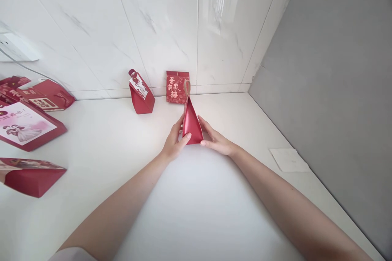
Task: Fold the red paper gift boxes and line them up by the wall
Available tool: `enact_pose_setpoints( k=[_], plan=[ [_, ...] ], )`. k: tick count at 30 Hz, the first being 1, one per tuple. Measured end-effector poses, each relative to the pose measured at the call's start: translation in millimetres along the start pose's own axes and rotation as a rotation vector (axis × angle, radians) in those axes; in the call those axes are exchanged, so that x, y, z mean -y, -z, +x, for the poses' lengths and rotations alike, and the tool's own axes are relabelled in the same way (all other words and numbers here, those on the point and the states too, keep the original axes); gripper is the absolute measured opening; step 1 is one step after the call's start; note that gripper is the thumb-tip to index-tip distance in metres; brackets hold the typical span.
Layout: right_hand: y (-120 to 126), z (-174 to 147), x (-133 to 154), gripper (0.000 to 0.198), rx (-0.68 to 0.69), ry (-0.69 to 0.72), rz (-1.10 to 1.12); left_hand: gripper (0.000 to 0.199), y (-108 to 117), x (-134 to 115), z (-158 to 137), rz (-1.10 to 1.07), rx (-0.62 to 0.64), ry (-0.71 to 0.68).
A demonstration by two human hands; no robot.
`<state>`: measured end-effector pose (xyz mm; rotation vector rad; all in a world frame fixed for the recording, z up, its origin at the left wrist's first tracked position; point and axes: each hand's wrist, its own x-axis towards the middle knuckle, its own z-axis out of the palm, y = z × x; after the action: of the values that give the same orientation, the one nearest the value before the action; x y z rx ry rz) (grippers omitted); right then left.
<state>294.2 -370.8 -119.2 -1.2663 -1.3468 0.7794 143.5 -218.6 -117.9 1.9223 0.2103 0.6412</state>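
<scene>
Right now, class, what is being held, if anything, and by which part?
A red box, held by its lower sides between the left hand and right hand.

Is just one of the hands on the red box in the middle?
No, the left hand and right hand hold the red box from opposite sides.

The left grip (174, 142) and right grip (219, 142) hold a red peaked box (193, 127) before a tiled wall (159, 28).
</scene>
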Motion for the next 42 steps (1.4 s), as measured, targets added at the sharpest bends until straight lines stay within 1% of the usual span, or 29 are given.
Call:
enact_pose_setpoints(
  k=[2,4,13,21,23,24,27,29,32,34,36,38,40,42],
  plan=[
    [-0.1,0.4,2.6,0.097,-0.004,0.039,0.017,0.068,-0.6,-1.5,-0.3,-0.05,0.078,0.001],
    [0.5,0.6,3.8,0.096,-0.013,0.044,0.016,0.068,-1.8,-3.5,-0.9,-0.084,0.115,0.01],
    [1.6,1.2,0.5,0.096,-0.033,0.039,-0.019,0.068,-2.0,-2.8,-0.7,-0.099,0.108,0.041],
    [1.3,1.6,0.6,0.096,-0.031,0.051,0.012,0.067,-3.8,-3.2,-1.6,-0.132,0.107,0.053],
    [2.6,1.3,-1.9,0.092,-0.054,0.053,0.027,0.061,-3.6,-3.7,-1.3,-0.175,0.068,0.096],
    [3.4,1.1,-3.5,0.089,-0.085,0.043,0.043,0.059,-2.8,-3.9,-0.8,-0.216,0.027,0.143],
    [5.1,1.0,-7.6,0.087,-0.203,-0.044,0.076,0.062,2.0,-4.0,2.3,-0.354,-0.116,0.332],
    [5.3,1.3,-8.2,0.086,-0.246,-0.094,0.051,0.067,6.2,-3.0,4.9,-0.421,-0.159,0.428],
    [4.6,2.3,-5.7,0.073,-0.248,-0.062,-0.001,0.083,10.8,0.0,7.8,-0.502,-0.205,0.481],
    [4.2,2.6,-4.0,0.068,-0.214,-0.047,-0.007,0.087,12.1,2.0,8.8,-0.555,-0.249,0.489],
    [3.9,2.2,-3.7,0.074,-0.181,-0.077,0.007,0.085,12.7,2.9,9.2,-0.601,-0.272,0.495],
    [3.3,1.1,-4.4,0.087,-0.162,-0.107,0.024,0.079,13.0,2.4,9.0,-0.629,-0.263,0.491],
    [2.1,-0.4,-4.8,0.097,-0.165,-0.089,-0.008,0.067,13.2,0.9,8.4,-0.626,-0.23,0.468],
    [0.3,-1.8,-4.2,0.1,-0.193,-0.036,-0.118,0.051,13.1,-0.9,7.7,-0.598,-0.193,0.441]
  ],
)
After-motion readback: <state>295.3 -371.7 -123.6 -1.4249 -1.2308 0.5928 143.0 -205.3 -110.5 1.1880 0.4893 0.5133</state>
